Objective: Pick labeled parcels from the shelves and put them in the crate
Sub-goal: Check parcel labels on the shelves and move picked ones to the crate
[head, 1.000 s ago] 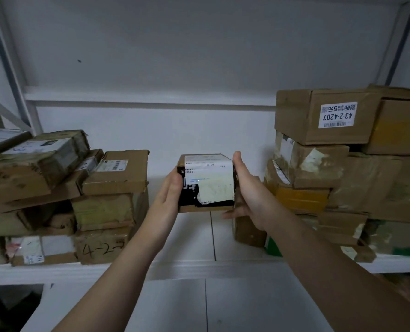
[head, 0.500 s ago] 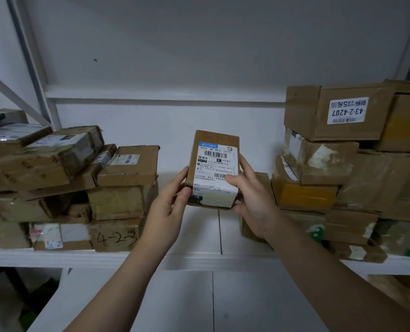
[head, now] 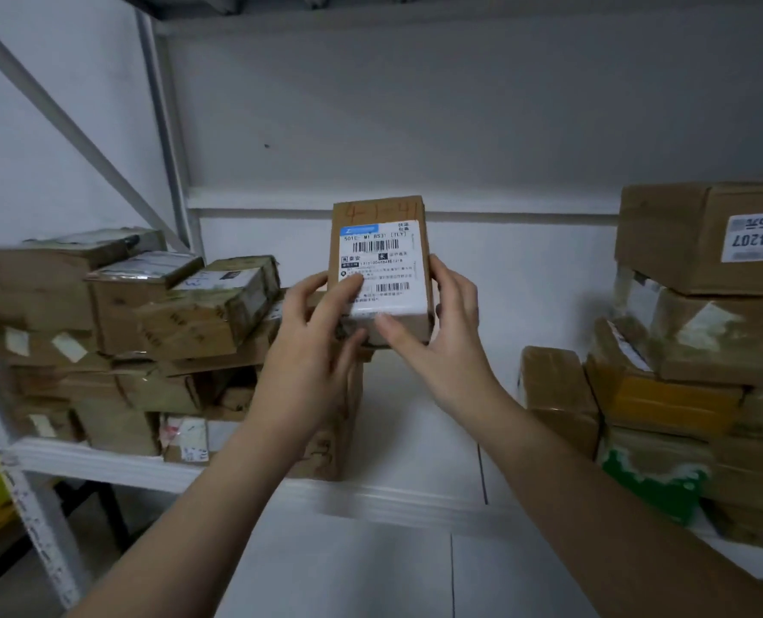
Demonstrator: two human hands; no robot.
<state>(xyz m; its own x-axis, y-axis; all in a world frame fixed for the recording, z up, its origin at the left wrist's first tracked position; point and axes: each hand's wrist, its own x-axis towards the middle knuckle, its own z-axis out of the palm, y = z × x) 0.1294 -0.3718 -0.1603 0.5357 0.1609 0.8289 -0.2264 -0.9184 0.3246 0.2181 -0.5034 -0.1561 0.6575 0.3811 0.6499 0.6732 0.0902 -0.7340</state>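
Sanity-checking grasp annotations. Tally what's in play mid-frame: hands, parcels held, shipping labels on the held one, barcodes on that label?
Hands: 2 (left hand, right hand)
Held cardboard parcel: 1
White shipping label on it: 1
Barcodes on that label: 2 (upper, lower)
Total: 6

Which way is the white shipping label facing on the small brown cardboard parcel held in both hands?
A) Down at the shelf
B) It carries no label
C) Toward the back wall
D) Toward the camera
D: the small brown cardboard parcel stands upright between the left hand and the right hand, with the barcodes on its white shipping label plainly facing the camera.
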